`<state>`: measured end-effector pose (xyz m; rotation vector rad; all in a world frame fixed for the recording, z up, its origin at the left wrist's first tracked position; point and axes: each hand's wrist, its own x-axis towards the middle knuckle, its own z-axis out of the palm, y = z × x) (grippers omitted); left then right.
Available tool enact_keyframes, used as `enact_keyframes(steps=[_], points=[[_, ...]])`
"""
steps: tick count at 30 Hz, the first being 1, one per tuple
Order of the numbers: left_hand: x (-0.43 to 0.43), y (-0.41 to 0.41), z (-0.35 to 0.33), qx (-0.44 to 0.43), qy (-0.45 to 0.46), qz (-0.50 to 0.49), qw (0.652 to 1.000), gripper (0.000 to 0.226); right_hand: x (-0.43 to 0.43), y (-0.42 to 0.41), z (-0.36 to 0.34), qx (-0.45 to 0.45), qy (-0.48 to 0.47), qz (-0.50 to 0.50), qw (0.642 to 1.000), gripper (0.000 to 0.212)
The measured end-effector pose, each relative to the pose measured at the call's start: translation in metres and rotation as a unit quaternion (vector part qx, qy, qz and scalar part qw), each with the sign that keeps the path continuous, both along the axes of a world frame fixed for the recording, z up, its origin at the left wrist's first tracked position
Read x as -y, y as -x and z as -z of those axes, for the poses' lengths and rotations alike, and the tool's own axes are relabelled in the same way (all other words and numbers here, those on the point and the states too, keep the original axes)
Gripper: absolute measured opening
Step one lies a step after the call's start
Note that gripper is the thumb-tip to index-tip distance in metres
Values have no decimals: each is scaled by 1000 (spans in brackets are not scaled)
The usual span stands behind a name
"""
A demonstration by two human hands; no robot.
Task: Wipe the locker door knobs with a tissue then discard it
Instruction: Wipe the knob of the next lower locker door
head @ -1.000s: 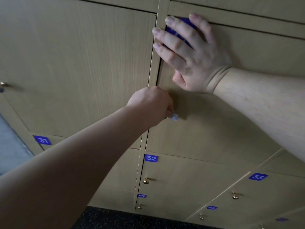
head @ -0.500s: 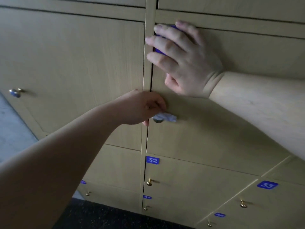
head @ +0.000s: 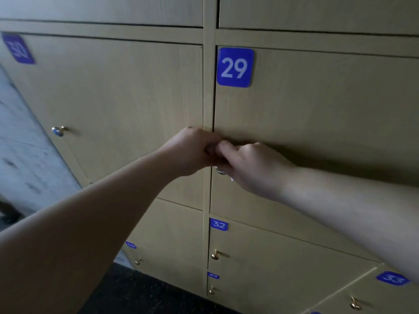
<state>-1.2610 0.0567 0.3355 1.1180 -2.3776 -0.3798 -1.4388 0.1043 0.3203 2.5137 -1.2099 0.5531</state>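
Here both hands meet at the left edge of the locker door (head: 317, 114) marked with the blue label 29 (head: 235, 67), a little below the door's middle height. The left hand (head: 195, 150) is closed into a fist, its fingers curled in tight against the door's edge. Whether they pinch the tissue or the knob underneath is hidden, so I cannot tell what that hand has hold of. The right hand (head: 251, 171) reaches in from the right with its fingers curled too, its knuckles touching the left hand's fingers. The tissue (head: 221, 172) shows only as small white scraps poking out beneath the right hand's fingers, which appear to be gripping it. The knob of this door is covered by the two hands.

On the door to the left, a brass knob with a blue face (head: 58, 131) sticks out, well apart from the hands. Below, the door labelled 32 (head: 219, 225) carries its own brass knob (head: 215, 254) near its left edge. Further down right are a blurred label 33 (head: 393, 278) and another knob (head: 354, 304). A dark speckled floor (head: 136, 291) runs along the foot of the lockers.
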Motion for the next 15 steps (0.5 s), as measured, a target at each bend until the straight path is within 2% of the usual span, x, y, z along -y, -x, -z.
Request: enact_keyframes(steps=[2, 5, 7, 10, 12, 15], points=[[1, -1, -5, 13, 5, 7, 1000, 13, -1, -3, 4, 20, -38, -2, 999, 17], [4, -3, -18, 63, 13, 61, 996, 25, -2, -4, 11, 42, -42, 16, 998, 15], [5, -5, -31, 44, 44, 95, 994, 30, -2, -4, 16, 69, -53, 38, 995, 17], [8, -9, -59, -5, 177, 144, 974, 28, -6, -6, 26, 123, -86, 56, 987, 23], [13, -11, -77, -13, 279, 188, 942, 25, -9, -8, 30, 166, -101, 82, 978, 17], [28, -12, -96, -18, 418, 201, 886, 21, -17, -11, 34, 193, -134, 118, 965, 26]])
